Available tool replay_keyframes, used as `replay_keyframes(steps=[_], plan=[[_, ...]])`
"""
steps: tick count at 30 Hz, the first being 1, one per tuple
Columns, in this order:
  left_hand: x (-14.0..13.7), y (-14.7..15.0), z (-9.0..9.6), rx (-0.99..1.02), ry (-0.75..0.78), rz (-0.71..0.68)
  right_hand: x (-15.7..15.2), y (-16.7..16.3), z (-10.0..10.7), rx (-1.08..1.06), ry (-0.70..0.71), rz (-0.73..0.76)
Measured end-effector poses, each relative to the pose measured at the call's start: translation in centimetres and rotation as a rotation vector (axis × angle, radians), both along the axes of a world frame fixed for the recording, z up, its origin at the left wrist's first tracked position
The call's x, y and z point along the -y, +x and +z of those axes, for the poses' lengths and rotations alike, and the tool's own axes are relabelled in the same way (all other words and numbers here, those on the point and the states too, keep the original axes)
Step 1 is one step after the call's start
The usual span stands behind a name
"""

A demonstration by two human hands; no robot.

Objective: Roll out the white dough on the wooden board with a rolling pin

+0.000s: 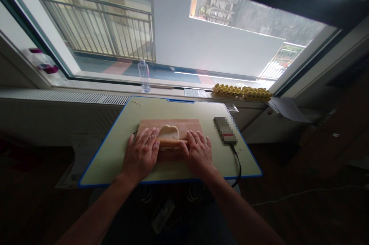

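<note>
A pale, flattened piece of dough point(168, 132) lies on a wooden board point(190, 123) on the small table. Across the dough's near part rests a wooden rolling pin point(172, 143), held level from side to side. My left hand point(140, 154) is over the pin's left end, its fingers reaching forward and thumb along the near side. On the other end sits my right hand point(199, 153), fingers bent over the pin and thumb pointing inward. Both palms hide the pin's ends. Some dough shows on the near side of the pin too.
The blue-edged table point(108, 160) stands by a window. A blurred-out dark device point(226, 130) with a black cable point(239, 166) lies at its right. On the sill are a clear bottle point(144, 76), yellow egg trays point(242, 92) and a purple-capped bottle point(43, 62).
</note>
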State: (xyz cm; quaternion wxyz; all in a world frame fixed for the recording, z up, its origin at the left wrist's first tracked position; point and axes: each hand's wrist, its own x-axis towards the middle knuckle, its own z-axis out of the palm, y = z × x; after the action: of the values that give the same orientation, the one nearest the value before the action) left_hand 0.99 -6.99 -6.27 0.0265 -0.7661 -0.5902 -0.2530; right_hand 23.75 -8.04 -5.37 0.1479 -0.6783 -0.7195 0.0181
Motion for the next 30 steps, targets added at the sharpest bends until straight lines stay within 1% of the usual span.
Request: replay_keyframes(steps=[7,13,17,20,25,27,30], plan=[[1.1,-0.2,-0.6,0.017,0.028,-0.008,0.9,0.1,-0.4,0.025,0.013,-0.005],[1.7,-0.3,-0.7,0.021,0.038,-0.009,1.5,0.1,-0.8,0.000,0.023,-0.006],[1.8,-0.2,-0.5,0.020,0.027,-0.006,1.5,0.0,-0.5,-0.016,0.011,-0.006],[1.7,-0.1,-0.3,0.027,0.014,-0.003,1.0,-0.1,0.1,-0.025,-0.017,-0.012],[1.0,-0.4,0.3,0.018,-0.037,-0.005,-0.5,-0.5,1.2,-0.038,-0.046,-0.035],[0.2,-0.4,0.9,0.015,-0.047,-0.006,-1.2,-0.7,1.5,-0.036,-0.050,-0.031],[-1.7,0.0,2.1,0.009,-0.045,0.018,-2.2,-1.1,1.7,-0.021,-0.078,-0.014]])
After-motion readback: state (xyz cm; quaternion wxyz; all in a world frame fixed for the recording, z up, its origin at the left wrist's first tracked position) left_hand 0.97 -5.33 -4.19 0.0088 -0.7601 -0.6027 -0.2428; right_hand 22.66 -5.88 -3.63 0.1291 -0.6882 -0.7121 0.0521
